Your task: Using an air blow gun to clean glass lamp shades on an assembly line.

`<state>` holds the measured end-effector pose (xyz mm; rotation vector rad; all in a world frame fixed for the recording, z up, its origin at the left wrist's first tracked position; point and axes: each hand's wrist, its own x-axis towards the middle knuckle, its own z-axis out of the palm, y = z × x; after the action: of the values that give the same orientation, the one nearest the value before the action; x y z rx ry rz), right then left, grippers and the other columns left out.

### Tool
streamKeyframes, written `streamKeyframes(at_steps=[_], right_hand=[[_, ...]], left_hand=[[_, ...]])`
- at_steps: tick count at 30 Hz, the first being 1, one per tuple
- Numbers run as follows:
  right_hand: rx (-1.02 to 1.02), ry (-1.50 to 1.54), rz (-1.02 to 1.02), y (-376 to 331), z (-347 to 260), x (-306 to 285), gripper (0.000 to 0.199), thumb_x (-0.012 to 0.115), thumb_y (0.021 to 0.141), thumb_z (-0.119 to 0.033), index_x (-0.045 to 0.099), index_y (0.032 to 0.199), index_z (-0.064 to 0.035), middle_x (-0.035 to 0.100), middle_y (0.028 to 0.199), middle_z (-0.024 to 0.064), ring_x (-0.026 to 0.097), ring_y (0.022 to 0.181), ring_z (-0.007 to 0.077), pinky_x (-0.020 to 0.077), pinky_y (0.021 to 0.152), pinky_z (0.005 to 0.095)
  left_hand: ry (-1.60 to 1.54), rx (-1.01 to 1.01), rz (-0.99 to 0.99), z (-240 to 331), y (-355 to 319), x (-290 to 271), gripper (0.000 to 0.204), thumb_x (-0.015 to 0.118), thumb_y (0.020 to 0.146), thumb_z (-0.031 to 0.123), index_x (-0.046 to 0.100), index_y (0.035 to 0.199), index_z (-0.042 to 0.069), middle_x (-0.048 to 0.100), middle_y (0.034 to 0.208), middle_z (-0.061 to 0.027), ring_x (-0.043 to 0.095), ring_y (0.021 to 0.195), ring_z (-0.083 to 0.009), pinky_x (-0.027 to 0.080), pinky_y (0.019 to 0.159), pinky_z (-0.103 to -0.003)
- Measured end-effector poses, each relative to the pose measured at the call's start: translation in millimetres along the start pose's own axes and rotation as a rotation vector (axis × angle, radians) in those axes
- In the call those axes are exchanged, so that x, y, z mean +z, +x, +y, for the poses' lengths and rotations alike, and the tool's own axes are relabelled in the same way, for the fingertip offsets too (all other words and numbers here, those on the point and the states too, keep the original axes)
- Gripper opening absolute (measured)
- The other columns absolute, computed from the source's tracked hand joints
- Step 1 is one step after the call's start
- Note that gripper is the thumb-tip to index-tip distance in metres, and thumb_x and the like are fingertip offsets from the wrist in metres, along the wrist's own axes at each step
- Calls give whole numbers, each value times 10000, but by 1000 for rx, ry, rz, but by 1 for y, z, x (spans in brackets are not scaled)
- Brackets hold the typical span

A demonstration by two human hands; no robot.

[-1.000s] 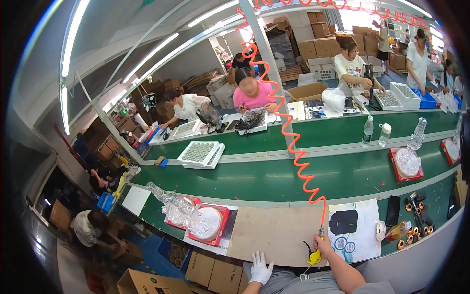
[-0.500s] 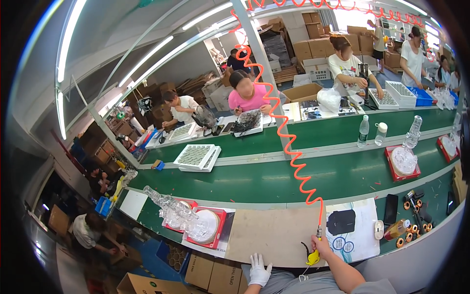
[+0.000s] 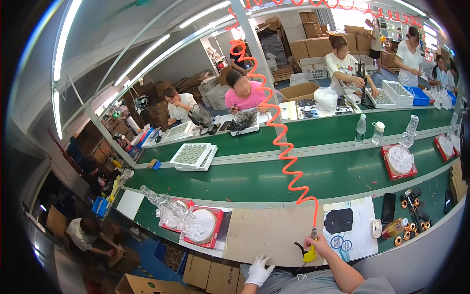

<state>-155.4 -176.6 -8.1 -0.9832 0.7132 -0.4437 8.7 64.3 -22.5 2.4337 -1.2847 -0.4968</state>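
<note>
In my bare right hand [image 3: 318, 244] is a yellow air blow gun [image 3: 309, 256], held at the front edge of the bench with its dark nozzle pointing left. An orange coiled air hose [image 3: 291, 166] runs up from its fitting. My left hand [image 3: 259, 271] wears a white glove and lies with fingers spread at the edge of a beige board [image 3: 269, 232], holding nothing. Left of the board, clear plastic-wrapped pieces [image 3: 171, 210] lie on round white discs in red trays [image 3: 215, 235].
On the right are a printed sheet with a black cut-out [image 3: 339, 220], a phone [image 3: 388, 208], a bottle of amber liquid [image 3: 394, 228] and several copper-coloured rings [image 3: 407, 235]. A green conveyor [image 3: 235, 181] crosses ahead, carrying stacked white trays [image 3: 192, 155]. Co-workers sit beyond it; open cartons [image 3: 147, 284] stand lower left.
My right hand and the blow gun have shifted slightly left and up. The gloved left hand has moved a little, its fingers still spread. The whole view has turned slightly.
</note>
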Motion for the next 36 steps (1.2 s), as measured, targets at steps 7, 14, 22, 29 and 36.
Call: streamKeyframes(at_steps=[7, 14, 22, 29, 36], right_hand=[[-287, -22, -155, -33, -65, 53, 79, 670, 826, -79, 661, 871, -15, 634, 965, 43, 595, 823, 109, 465, 737, 270], [-218, 165, -482, -54, -85, 76, 94, 632, 853, -102, 594, 820, -23, 393, 1394, 130, 433, 1264, 229, 463, 877, 338], [-151, -188, -490, -50, -47, 87, 255, 628, 882, -196, 608, 1090, -50, 560, 1202, 46, 548, 907, 94, 445, 827, 263], [-180, -310, -437, -47, -37, 89, 226, 632, 867, -191, 626, 1064, -80, 605, 985, -14, 506, 805, 80, 433, 779, 246], [-89, -354, -338, -44, -27, 91, 207, 637, 861, -194, 644, 1026, -70, 599, 870, 10, 515, 778, 84, 429, 753, 254]], left_hand=[[-526, 215, -52, 83, -2, 4, 505, 664, 827, 402, 586, 1156, 27, 651, 1061, -164, 619, 994, -331, 487, 869, -381], [-357, 92, -346, 72, 12, 71, 386, 551, 897, 405, 662, 960, 40, 684, 867, -156, 642, 835, -367, 496, 750, -425], [-300, 391, -366, 28, 21, 167, 411, 445, 922, 433, 618, 1112, 112, 651, 1038, -190, 609, 984, -359, 455, 859, -441], [-472, 435, -541, 41, 25, 137, 416, 401, 943, 375, 543, 1253, 137, 589, 1207, -142, 534, 1155, -293, 393, 965, -365], [-397, 405, -515, 51, 21, 121, 485, 430, 922, 460, 556, 1231, 109, 612, 1170, -159, 552, 1112, -330, 417, 927, -392]])
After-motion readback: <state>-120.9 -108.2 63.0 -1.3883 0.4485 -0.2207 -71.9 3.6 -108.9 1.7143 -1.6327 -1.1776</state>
